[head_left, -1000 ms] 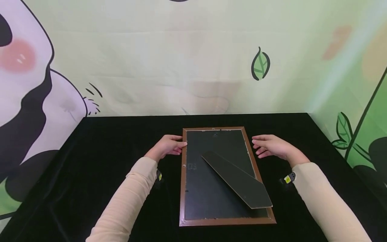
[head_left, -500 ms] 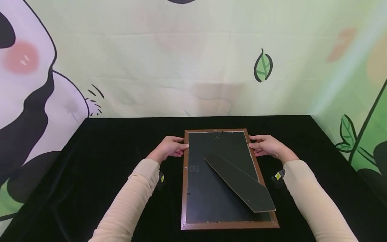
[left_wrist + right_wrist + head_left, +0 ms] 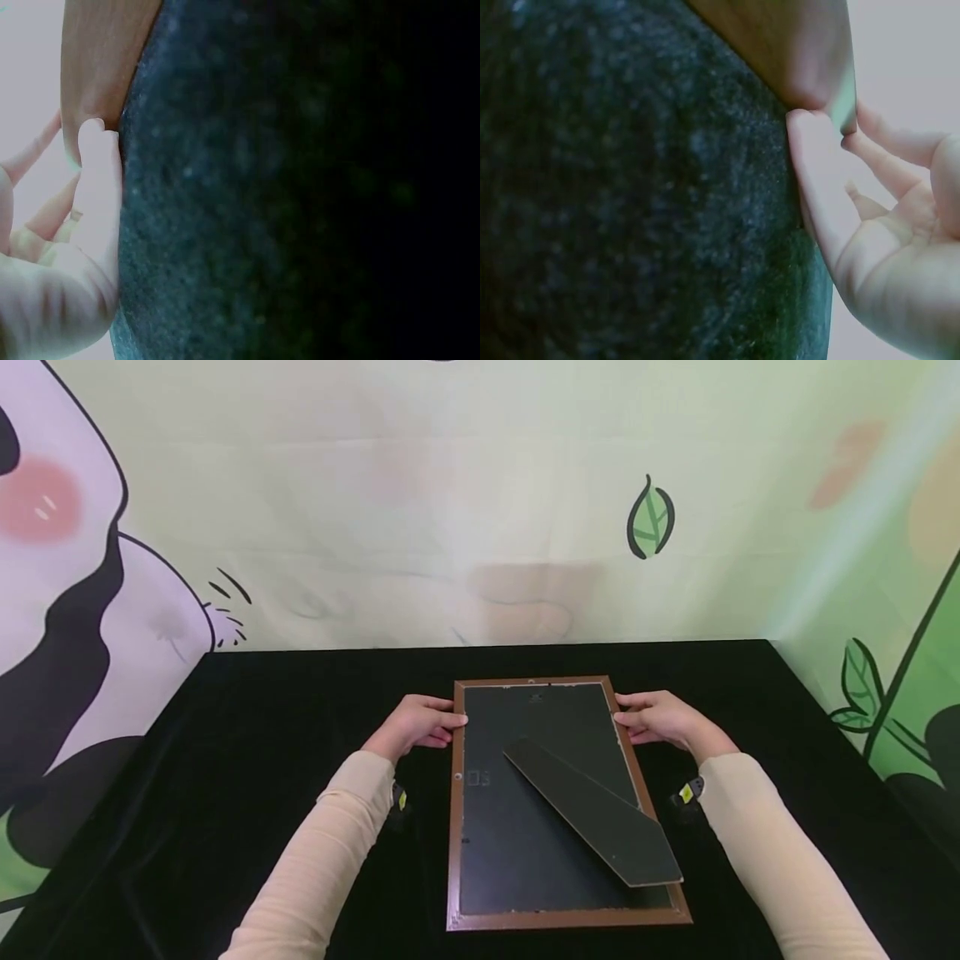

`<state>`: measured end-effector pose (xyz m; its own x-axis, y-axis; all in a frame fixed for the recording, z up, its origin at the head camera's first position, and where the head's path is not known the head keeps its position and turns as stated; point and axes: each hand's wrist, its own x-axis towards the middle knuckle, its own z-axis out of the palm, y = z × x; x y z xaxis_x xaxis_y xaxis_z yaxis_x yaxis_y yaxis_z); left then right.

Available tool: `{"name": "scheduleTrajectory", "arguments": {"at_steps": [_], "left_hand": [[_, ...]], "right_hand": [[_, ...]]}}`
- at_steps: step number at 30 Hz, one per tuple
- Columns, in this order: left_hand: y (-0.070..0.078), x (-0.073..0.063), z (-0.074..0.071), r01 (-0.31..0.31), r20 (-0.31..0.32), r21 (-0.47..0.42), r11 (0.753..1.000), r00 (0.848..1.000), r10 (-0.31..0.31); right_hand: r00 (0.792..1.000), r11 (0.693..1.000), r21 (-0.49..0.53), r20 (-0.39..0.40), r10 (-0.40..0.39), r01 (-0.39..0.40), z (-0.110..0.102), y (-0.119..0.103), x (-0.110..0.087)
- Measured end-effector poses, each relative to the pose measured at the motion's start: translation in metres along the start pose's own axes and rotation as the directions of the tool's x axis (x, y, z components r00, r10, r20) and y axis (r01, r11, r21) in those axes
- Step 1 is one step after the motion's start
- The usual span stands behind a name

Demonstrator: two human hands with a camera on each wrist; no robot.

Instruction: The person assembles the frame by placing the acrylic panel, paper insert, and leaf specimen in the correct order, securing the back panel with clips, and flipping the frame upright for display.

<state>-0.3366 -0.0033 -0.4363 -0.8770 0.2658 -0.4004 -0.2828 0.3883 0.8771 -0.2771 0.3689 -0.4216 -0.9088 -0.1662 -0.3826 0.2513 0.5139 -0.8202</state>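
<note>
A brown picture frame (image 3: 454, 827) lies face down in the head view, its black backing board (image 3: 510, 852) showing. A black easel leg (image 3: 600, 818) is attached to the board and slants toward the frame's near right corner. My left hand (image 3: 415, 725) pinches the upper part of the left side, thumb over the rim and fingers at its outer edge. On the opposite side my right hand (image 3: 667, 721) pinches the rim the same way. Each wrist view shows a thumb on the brown rim, in the left (image 3: 97, 67) and in the right (image 3: 795, 52).
Black cloth (image 3: 262, 760) covers the table under the frame. Its far edge meets a pale green backdrop (image 3: 360, 527) printed with a panda and leaves. Both forearms wear cream sleeves, with a small wrist camera (image 3: 692, 791) below the right cuff.
My right hand has moved left from beside the frame and taken hold of its right rim. The left hand keeps its grip on the left rim, and the frame lies much as before.
</note>
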Motion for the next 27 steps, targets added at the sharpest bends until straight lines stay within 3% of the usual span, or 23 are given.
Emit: {"name": "scheduleTrajectory", "arguments": {"at_steps": [27], "left_hand": [[0.004, -0.003, 0.013, 0.020, -0.103, 0.019, 1.000, 0.994, -0.018]], "right_hand": [[1.000, 1.000, 0.025, -0.018, 0.000, 0.001, 0.000, 0.005, 0.003]]}}
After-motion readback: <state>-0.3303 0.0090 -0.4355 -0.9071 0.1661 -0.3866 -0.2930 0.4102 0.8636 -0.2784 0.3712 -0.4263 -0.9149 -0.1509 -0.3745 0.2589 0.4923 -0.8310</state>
